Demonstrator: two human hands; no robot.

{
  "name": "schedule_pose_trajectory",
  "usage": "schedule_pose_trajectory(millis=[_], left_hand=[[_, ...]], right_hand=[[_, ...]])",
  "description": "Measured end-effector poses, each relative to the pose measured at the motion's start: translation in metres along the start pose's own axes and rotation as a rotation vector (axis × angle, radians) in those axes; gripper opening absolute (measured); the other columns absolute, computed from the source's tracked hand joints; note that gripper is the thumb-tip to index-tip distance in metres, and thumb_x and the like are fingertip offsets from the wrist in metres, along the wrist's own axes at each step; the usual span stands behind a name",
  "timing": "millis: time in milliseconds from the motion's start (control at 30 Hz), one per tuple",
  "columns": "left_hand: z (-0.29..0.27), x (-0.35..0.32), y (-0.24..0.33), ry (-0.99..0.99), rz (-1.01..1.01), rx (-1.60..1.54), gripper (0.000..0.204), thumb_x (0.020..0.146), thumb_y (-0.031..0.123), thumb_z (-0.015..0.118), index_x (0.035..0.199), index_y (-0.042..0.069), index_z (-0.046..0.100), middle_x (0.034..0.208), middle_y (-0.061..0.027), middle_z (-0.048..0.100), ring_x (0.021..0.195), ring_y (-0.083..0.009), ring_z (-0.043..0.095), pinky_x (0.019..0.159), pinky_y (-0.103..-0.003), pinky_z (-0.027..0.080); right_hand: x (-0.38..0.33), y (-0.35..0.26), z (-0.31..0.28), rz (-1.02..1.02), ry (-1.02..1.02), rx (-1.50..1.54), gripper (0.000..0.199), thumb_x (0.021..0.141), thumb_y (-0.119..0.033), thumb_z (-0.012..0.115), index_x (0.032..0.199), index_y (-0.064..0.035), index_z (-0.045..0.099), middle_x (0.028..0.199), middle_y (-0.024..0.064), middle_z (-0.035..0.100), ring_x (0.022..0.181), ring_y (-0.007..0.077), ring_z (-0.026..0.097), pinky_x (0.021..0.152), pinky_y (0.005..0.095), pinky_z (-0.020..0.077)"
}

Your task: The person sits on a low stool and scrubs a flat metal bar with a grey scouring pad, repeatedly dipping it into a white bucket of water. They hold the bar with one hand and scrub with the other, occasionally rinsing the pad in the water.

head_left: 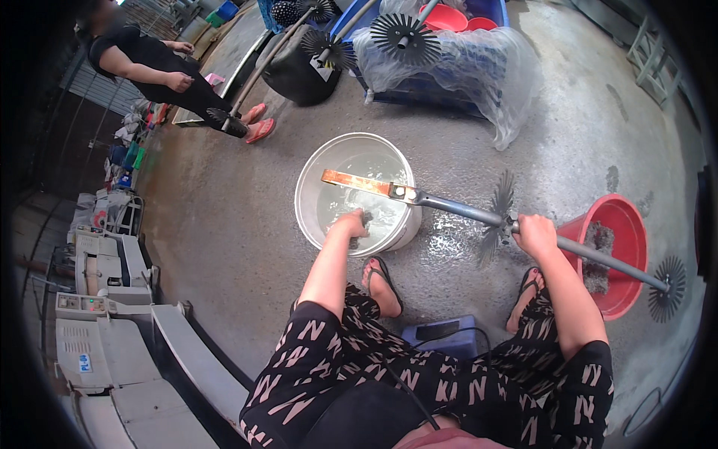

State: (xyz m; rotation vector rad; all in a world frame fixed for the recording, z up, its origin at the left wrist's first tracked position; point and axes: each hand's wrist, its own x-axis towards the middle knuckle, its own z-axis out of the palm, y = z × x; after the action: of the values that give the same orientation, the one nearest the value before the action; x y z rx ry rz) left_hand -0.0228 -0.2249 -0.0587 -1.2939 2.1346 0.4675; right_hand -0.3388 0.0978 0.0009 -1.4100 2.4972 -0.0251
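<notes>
A white bucket (pixel 303 196) of water stands on the floor in front of me. My left hand (pixel 350 223) reaches down into it, fingers bent at the water around a small dark grey lump that I cannot make out. My right hand (pixel 535 236) is wrapped round a metal shaft (pixel 464 208). This shaft slants across the bucket and on to the right, with a flat rusty-orange bar (pixel 356 182) at its left end over the water. A dark toothed disc (pixel 496 217) sits on it just left of my right hand, and another toothed disc (pixel 666 289) near its far right end.
Right of me stands a red bucket (pixel 633 224) with grey fluffy material (pixel 598 251). More shafts with toothed discs (pixel 406 39) lean by a blue crate (pixel 441 97) draped in clear plastic and a black drum (pixel 303 78). A person (pixel 142 63) stands back left; grey machines (pixel 112 337) line the left.
</notes>
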Motion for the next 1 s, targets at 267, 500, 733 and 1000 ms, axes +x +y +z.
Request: schedule_pose_trajectory(millis=[267,500,733,1000], left_hand=[[-0.039,-0.080,0.034,0.338,0.011,-0.396,0.046,0.068,0.036,0.076,0.108,0.016,0.068,0.107,-0.0127,0.068,0.102,-0.0278,0.064,0.086,-0.037,0.050],[-0.039,-0.125,0.106,0.991,0.291,-0.294,0.027,0.074,0.028,0.071,0.099,0.017,0.071,0.089,-0.0123,0.069,0.078,-0.0314,0.067,0.071,-0.041,0.053],[-0.012,-0.129,0.083,0.989,0.254,-0.255,0.027,0.077,0.031,0.069,0.102,0.020,0.070,0.085,-0.0114,0.068,0.076,-0.0301,0.066,0.070,-0.040,0.053],[-0.011,-0.125,0.115,0.846,0.109,-0.339,0.034,0.085,0.033,0.061,0.113,0.014,0.064,0.086,-0.0178,0.068,0.079,-0.0372,0.066,0.070,-0.046,0.051]], right_hand=[[-0.001,0.005,0.004,-0.006,0.033,-0.012,0.017,0.072,-0.020,0.070,0.081,-0.0068,0.065,0.075,0.0164,0.068,0.073,0.0342,0.067,0.068,0.0439,0.0540],[0.001,0.000,0.005,-0.038,0.054,0.002,0.018,0.071,-0.021,0.071,0.081,-0.0075,0.066,0.075,0.0164,0.068,0.073,0.0335,0.068,0.067,0.0438,0.0544],[0.003,0.006,0.009,-0.020,0.057,-0.015,0.019,0.072,-0.023,0.073,0.081,-0.0085,0.066,0.077,0.0153,0.068,0.074,0.0326,0.068,0.067,0.0437,0.0541],[0.001,0.005,0.011,-0.020,0.058,-0.005,0.020,0.071,-0.023,0.072,0.082,-0.0076,0.066,0.077,0.0159,0.068,0.073,0.0332,0.067,0.067,0.0445,0.0539]])
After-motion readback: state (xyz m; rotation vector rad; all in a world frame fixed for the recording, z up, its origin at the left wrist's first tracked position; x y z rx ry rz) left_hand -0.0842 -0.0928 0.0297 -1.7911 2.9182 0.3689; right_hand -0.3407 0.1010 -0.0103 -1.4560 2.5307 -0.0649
